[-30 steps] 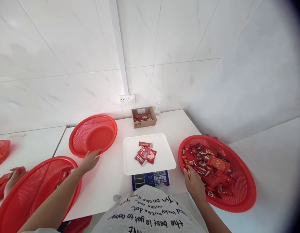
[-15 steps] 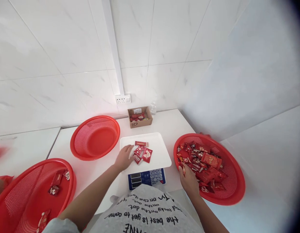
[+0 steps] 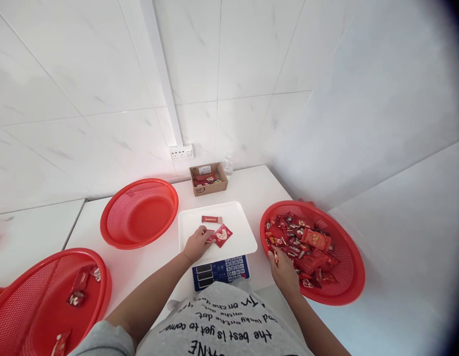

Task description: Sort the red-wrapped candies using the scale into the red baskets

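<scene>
A white tray [image 3: 237,242] sits on a blue-and-white digital scale [image 3: 203,277]. On the tray, my left hand [image 3: 197,243] is closed on small red wrapped snack packets, mostly hidden by the fingers. A flat red packet with a pale heart-like print [image 3: 223,235] lies against the fingertips, and a slim red stick packet [image 3: 211,219] lies just behind. To the right, my right hand [image 3: 283,271] hangs over the near-left rim of a red basket [image 3: 351,277] heaped with red wrapped snacks [image 3: 301,242]. Its fingers are closed on a small red wrapped candy [image 3: 276,258].
An empty red basket [image 3: 151,217] stands behind left. Nearer, another red basket [image 3: 107,284] holds a few wrapped snacks [image 3: 79,282]. A small cardboard box [image 3: 210,188] of red packets stands near the tiled wall, beside a clear plastic item [image 3: 228,164].
My left hand has moved right over the tray, and its fingers have closed on packets that lay spread there. My right hand stays at the basket rim. The view has shifted slightly.
</scene>
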The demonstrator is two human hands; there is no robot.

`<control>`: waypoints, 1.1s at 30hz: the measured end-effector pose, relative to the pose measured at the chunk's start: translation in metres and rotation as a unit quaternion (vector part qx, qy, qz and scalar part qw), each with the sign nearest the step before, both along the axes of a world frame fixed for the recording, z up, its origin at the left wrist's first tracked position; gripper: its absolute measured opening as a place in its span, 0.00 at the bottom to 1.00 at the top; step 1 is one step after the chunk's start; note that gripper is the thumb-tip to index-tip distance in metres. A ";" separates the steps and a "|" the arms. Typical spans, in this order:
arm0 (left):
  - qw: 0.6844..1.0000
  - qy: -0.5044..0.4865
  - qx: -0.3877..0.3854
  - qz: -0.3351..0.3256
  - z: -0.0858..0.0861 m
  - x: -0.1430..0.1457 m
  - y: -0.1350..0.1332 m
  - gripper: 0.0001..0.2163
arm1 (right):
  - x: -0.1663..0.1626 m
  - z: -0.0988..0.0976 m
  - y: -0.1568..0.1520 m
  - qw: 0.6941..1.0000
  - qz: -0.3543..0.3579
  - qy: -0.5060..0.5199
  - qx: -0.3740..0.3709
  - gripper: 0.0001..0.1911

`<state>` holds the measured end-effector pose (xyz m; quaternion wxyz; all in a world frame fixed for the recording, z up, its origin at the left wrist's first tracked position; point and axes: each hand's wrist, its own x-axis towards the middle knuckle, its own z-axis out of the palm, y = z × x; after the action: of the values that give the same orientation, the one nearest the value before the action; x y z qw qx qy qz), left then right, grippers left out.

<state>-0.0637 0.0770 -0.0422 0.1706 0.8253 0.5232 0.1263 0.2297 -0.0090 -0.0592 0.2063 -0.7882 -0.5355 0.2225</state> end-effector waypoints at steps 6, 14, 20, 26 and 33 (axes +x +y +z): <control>0.970 -0.059 0.099 0.216 0.035 -0.051 0.025 0.12 | 0.000 0.003 0.000 1.000 0.001 0.002 -0.007 0.26; 0.926 0.058 0.123 0.353 0.039 -0.092 0.040 0.19 | -0.001 0.000 0.001 1.000 -0.002 -0.005 -0.019 0.25; 0.996 0.075 0.040 0.037 0.008 -0.005 0.028 0.25 | 0.000 0.001 0.001 1.000 0.002 -0.005 -0.022 0.25; 0.993 0.105 0.000 -0.061 0.003 0.035 0.028 0.34 | -0.001 -0.001 0.000 1.000 -0.002 -0.014 -0.001 0.24; 0.993 0.084 0.031 -0.078 0.010 0.034 0.022 0.18 | -0.002 -0.001 0.000 1.000 -0.003 -0.017 0.009 0.23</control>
<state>-0.0293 0.0991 -0.0318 0.1099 0.8760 0.4658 0.0594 0.2276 -0.0089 -0.0604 0.2053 -0.7915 -0.5385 0.2035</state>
